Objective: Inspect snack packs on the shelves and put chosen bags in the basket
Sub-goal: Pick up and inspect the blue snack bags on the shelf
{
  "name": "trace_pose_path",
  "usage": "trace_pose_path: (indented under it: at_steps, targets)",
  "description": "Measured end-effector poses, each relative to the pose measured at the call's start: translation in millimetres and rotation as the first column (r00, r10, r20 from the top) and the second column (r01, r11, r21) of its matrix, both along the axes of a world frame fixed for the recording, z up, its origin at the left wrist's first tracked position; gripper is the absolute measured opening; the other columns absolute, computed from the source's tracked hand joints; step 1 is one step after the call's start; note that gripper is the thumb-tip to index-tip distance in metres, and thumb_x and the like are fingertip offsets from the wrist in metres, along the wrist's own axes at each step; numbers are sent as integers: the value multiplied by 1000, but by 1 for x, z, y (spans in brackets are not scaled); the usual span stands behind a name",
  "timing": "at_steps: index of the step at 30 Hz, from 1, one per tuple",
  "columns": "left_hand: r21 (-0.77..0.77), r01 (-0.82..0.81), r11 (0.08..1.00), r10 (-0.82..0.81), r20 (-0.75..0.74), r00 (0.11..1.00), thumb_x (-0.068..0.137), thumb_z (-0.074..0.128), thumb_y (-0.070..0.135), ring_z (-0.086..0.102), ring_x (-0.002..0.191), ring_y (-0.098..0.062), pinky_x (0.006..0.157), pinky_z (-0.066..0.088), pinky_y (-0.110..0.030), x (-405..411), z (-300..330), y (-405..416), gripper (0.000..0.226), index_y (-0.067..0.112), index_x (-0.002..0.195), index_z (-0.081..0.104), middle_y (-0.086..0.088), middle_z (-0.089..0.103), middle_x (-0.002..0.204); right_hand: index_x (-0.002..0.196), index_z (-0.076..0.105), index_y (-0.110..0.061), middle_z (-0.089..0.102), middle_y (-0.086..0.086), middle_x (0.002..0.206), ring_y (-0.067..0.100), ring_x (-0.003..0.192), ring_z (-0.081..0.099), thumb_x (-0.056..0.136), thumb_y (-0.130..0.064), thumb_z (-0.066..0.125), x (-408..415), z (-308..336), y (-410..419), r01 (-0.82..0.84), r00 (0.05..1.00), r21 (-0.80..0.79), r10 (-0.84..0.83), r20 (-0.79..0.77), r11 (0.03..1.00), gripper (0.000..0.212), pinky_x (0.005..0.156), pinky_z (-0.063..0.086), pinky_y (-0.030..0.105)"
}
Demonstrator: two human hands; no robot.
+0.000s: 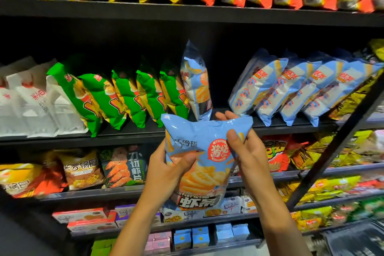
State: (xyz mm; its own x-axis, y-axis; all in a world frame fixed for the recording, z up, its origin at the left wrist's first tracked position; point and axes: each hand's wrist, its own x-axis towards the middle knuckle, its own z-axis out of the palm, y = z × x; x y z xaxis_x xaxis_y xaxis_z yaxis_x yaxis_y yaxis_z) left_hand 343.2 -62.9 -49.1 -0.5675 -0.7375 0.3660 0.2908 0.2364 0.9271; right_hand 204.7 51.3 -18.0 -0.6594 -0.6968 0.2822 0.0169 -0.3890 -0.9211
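Black shop shelves of snacks

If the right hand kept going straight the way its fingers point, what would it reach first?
Probably the upright light-blue snack bag standing on the black shelf. The right hand, gripping the light-blue shrimp-stick bag, points up and slightly left toward it, though depth is unclear.

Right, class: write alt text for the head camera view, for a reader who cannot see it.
Two hands, left hand and right hand, hold up a light blue snack bag in front of dark shop shelves. Behind it stand green bags and more blue bags, one of them upright.
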Motion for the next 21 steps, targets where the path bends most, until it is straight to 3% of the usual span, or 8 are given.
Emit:
trace_pose_path:
  at_steps: [3, 6, 9, 11, 13, 15, 19, 21]
  targets:
    - [-6, 78, 997, -78, 1, 997, 76, 76, 27, 72, 93, 5, 75, 54, -12, 1, 0, 2, 38, 22, 112, 65, 23, 77, 99, 109, 73, -15, 80, 3, 105, 22, 98, 77, 76, -33, 75, 3, 6, 4, 113, 993, 41, -112, -42, 993, 37, 80, 64, 36]
    - [18, 225, 974, -225, 9, 974, 70, 86, 57, 70, 115, -11, 88, 57, -24, 6, -1, -1, 69, 28, 127, 62, 11, 74, 123, 100, 76, -14, 81, 3, 97, 23, 93, 78, 75, -32, 77, 4, 1, 5, 233, 972, 44, -230, -54, 972, 30, 81, 64, 41]
    - [48, 239, 970, -235, -66, 970, 72, 84, 60, 64, 126, -16, 94, 55, -27, 11, 6, -2, 81, 22, 136, 54, 7, 68, 135, 98, 77, -19, 81, 1, 98, 22, 95, 77, 76, -33, 78, 7, -1, 4, 263, 963, 38, -260, -74, 964, 26, 83, 61, 40]
    - [58, 191, 980, -182, -134, 974, 78, 83, 49, 65, 124, -18, 92, 55, -27, 12, 13, -2, 62, 21, 129, 62, 2, 69, 133, 94, 77, -18, 81, 1, 94, 22, 92, 78, 76, -30, 78, 11, -4, 3, 255, 964, 41, -251, -88, 966, 21, 79, 63, 39]
    - [73, 137, 988, -124, -160, 979, 84, 78, 25, 70, 111, -16, 84, 57, -24, 12, 18, -1, 32, 20, 115, 69, 1, 74, 118, 94, 76, -17, 81, 2, 94, 22, 90, 78, 77, -27, 77, 16, -6, 2, 224, 973, 37, -221, -71, 974, 20, 75, 64, 35]
    - [78, 68, 995, -56, -146, 988, 83, 80, 11, 73, 102, -13, 80, 57, -23, 12, 17, 1, 26, 30, 100, 75, 4, 77, 106, 101, 75, -14, 80, 4, 100, 23, 94, 77, 79, -24, 77, 16, -5, 5, 148, 988, 44, -145, -61, 988, 25, 76, 64, 34]
    - [15, 19, 1000, -17, -113, 993, 82, 78, 17, 72, 101, -15, 83, 56, -26, 19, 12, 1, 26, 40, 95, 77, 6, 77, 102, 105, 77, -20, 77, 1, 109, 21, 98, 75, 78, -13, 86, 4, 2, 19, -109, 965, 148, 141, -223, 983, 29, 74, 61, 28]
    - [-10, 40, 999, -40, -114, 993, 81, 80, 23, 72, 102, -13, 84, 55, -24, 21, 12, 3, 24, 40, 97, 77, 8, 77, 105, 101, 78, -16, 76, 0, 110, 18, 101, 74, 79, -8, 84, 2, 3, 23, -139, 936, 157, 182, -300, 978, 24, 77, 58, 24]
